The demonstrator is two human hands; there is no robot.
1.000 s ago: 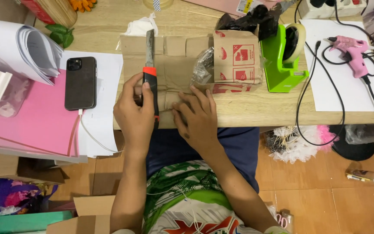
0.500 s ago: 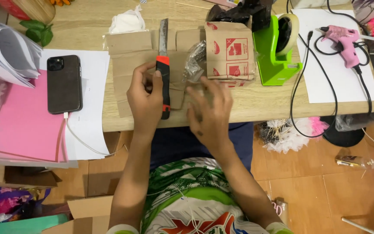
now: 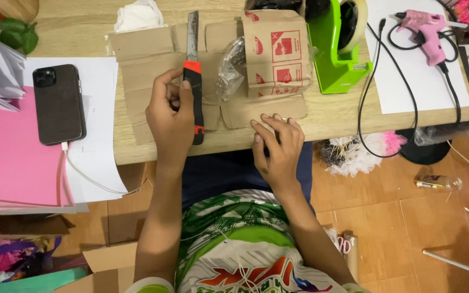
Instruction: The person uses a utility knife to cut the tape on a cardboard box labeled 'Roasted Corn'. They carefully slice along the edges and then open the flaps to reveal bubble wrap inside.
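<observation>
My left hand [image 3: 170, 116] grips a utility knife [image 3: 193, 76] with a red and black handle; its long blade points away from me over a flat brown cardboard sheet [image 3: 142, 59] on the wooden table [image 3: 332, 122]. My right hand [image 3: 278, 145] rests at the table's near edge, fingertips pressing the lower right flap of the cardboard [image 3: 264, 108]. A small printed cardboard box [image 3: 275, 51] stands on the sheet beyond my right hand, with crumpled clear plastic [image 3: 230, 65] beside it.
A black phone [image 3: 58, 103] on a cable lies on white paper over pink sheets [image 3: 12, 157] at the left. A green tape dispenser [image 3: 337, 49], a pink glue gun [image 3: 427, 30] on white paper and black cords [image 3: 373, 92] sit at the right. White tissue [image 3: 137, 16] lies at the back.
My right hand has slid right, off the middle of the cardboard to its lower right flap. The left hand keeps its hold on the knife. The view has shifted slightly.
</observation>
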